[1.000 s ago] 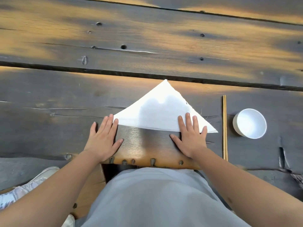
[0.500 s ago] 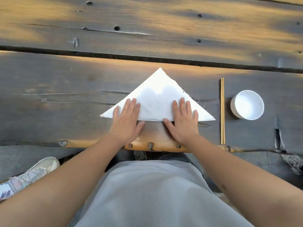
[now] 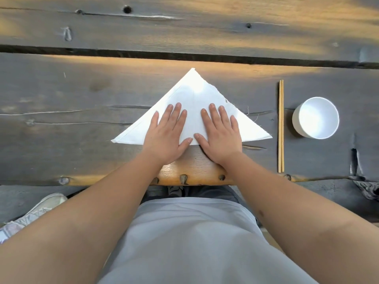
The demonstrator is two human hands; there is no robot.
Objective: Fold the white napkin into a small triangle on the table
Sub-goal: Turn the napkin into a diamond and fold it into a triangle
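1. The white napkin (image 3: 192, 99) lies flat on the dark wooden bench (image 3: 61, 95), just in from the near edge and straight in front of the person. It is already a large triangle, with the long folded edge nearest the body and the point facing away.
2. The left hand (image 3: 167, 136) and the right hand (image 3: 220, 138) lie palm down on the cloth, side by side, with the thumbs almost meeting at the middle of the long edge.
3. Neither grip pinches anything. The fingers of both are spread flat and pressed onto the cloth, probably to sharpen the crease and keep the layers from sliding.
4. The central placement likely marks the line for the following fold, which would halve the triangle into a smaller one.
5. A pair of chopsticks (image 3: 281, 126) and a white cup (image 3: 315, 117) sit to the right, just clear of the napkin's right corner, so a fold should not disturb them.
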